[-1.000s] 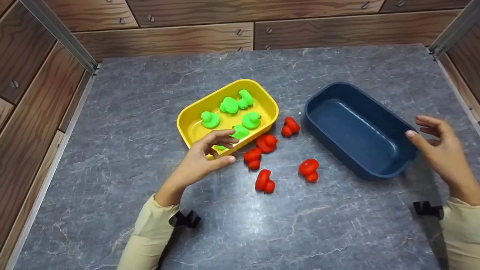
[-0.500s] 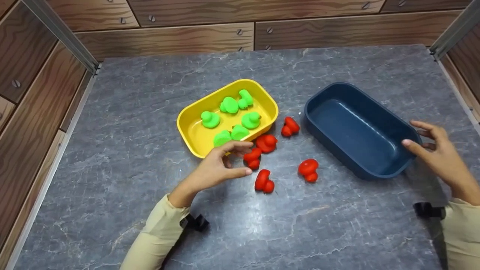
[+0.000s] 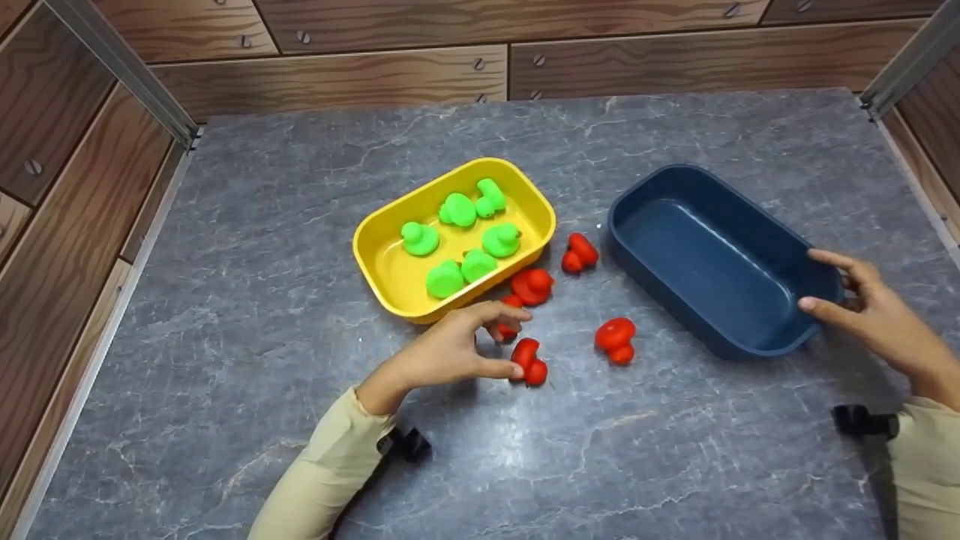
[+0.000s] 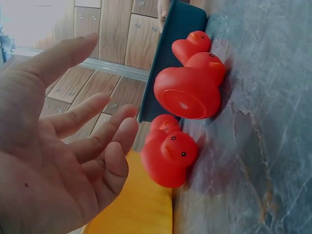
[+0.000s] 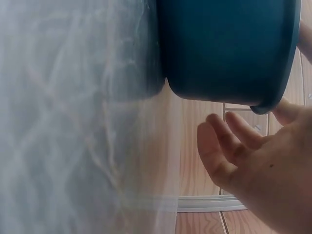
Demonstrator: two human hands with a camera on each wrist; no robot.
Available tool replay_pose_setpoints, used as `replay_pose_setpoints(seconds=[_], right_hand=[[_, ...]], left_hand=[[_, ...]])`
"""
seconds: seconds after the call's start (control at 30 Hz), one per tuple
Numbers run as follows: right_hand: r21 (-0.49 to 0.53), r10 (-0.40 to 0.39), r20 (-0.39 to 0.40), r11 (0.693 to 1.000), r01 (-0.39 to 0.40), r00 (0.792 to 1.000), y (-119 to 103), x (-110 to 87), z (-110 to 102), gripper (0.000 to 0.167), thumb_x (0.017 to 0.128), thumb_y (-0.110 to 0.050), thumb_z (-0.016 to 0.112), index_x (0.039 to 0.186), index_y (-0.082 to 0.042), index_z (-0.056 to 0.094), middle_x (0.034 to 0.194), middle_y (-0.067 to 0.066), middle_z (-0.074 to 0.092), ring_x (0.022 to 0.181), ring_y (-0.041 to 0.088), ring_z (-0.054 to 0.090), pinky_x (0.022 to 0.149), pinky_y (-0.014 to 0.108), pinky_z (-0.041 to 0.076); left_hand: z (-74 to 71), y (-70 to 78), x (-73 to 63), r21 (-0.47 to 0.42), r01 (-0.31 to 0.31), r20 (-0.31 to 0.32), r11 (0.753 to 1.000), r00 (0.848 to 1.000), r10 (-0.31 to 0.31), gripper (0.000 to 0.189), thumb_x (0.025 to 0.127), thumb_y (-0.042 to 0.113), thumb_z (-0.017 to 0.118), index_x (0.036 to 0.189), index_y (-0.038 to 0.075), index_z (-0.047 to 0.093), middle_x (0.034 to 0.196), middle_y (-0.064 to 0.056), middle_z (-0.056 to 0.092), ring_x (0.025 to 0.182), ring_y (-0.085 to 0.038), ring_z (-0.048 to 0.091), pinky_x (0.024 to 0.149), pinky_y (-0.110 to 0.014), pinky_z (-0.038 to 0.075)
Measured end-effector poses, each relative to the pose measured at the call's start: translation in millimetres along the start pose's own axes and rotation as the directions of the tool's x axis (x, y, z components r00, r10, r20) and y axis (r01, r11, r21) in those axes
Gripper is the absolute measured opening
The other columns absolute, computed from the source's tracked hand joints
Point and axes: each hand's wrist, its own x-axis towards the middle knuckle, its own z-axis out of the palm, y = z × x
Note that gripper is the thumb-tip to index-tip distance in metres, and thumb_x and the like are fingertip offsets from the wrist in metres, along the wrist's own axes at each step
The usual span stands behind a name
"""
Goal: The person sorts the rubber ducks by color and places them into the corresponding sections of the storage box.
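In the head view my left hand (image 3: 450, 346) hovers over the red toy ducks, thumb and fingers spread. Its thumb overlaps one red duck (image 3: 529, 363), and its fingers partly cover another beside the yellow tub (image 3: 390, 304). The left wrist view shows a gap between these fingers and the red ducks, one lying with its round base (image 4: 184, 102) exposed. My right hand (image 3: 874, 322) straddles the right end of the dark blue tub (image 3: 667, 296), thumb over the rim. From the right wrist camera, several loosely bent fingers (image 5: 226, 141) hang apart from the tub's wall.
Several green ducks (image 3: 501, 240) lie inside the yellow tub. More red ducks (image 3: 616, 340) are scattered between the two tubs on the grey marbled tabletop (image 3: 637, 465). Wood-patterned panels (image 3: 330, 75) border the table at the back and sides.
My left hand has moved right and nearer the body, from over the yellow tub to the red ducks. My right hand has shifted left, its thumb reaching further over the blue rim.
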Motion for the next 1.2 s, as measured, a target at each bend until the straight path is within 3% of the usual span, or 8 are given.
replay_pose_setpoints(seconds=[0.2,0.4,0.57,0.7,0.97,1.2], right_hand=[[0.005,-0.006,0.056,1.000,0.006,0.998,1.6,-0.3,-2.9,0.070,0.097,-0.025,0.057,0.155,-0.024,0.016,0.154,0.035,0.005,0.096,-0.016,0.033,0.069,0.003,0.033],[0.085,0.003,0.118,0.996,-0.013,0.993,1.7,-0.6,-4.5,0.073,0.098,-0.020,0.056,0.156,-0.023,0.012,0.148,0.045,0.007,0.090,-0.023,0.042,0.069,0.005,0.041],[0.089,0.008,0.146,0.996,-0.022,0.989,2.5,-1.7,-5.8,0.077,0.097,-0.018,0.058,0.156,-0.024,0.008,0.149,0.045,0.004,0.091,-0.023,0.039,0.070,0.005,0.042],[0.078,0.009,0.151,0.997,-0.021,0.988,4.6,-2.6,-6.2,0.080,0.096,-0.017,0.059,0.156,-0.027,0.006,0.147,0.045,0.011,0.093,-0.021,0.036,0.071,0.005,0.041],[0.073,0.022,0.156,0.997,-0.033,0.988,4.5,-2.1,-6.3,0.081,0.096,-0.018,0.060,0.155,-0.031,0.006,0.146,0.045,0.014,0.094,-0.019,0.035,0.070,0.005,0.041],[0.086,0.010,0.161,0.996,-0.024,0.987,4.9,-2.0,-5.8,0.080,0.097,-0.016,0.058,0.156,-0.029,0.005,0.147,0.044,0.011,0.094,-0.021,0.037,0.070,0.006,0.042]], left_hand=[[3.4,-1.3,6.7,0.090,0.050,0.048,0.995,0.997,-0.055,0.061,0.078,0.027,0.081,0.132,0.011,0.056,0.115,-0.006,0.065,0.095,-0.022,0.060,0.088,-0.041,0.050],[5.5,0.5,11.8,0.184,0.074,0.061,0.980,0.994,-0.087,0.061,0.077,0.027,0.081,0.132,0.013,0.056,0.115,-0.004,0.065,0.099,-0.020,0.060,0.089,-0.034,0.048],[9.5,1.5,14.9,0.273,0.093,0.065,0.958,0.991,-0.115,0.063,0.077,0.027,0.081,0.134,0.017,0.055,0.120,-0.001,0.063,0.103,-0.018,0.060,0.091,-0.032,0.047],[11.9,2.0,14.9,0.336,0.109,0.068,0.936,0.988,-0.140,0.063,0.077,0.028,0.081,0.134,0.019,0.054,0.118,0.000,0.063,0.101,-0.016,0.059,0.089,-0.031,0.046],[16.3,2.2,14.7,0.467,0.142,0.096,0.873,0.973,-0.209,0.063,0.078,0.027,0.080,0.135,0.024,0.053,0.112,0.003,0.064,0.098,-0.016,0.060,0.085,-0.036,0.047],[20.1,0.8,16.2,0.495,0.156,0.067,0.855,0.974,-0.217,0.057,0.077,0.028,0.080,0.127,0.025,0.056,0.102,0.007,0.066,0.093,-0.015,0.062,0.078,-0.036,0.048]])
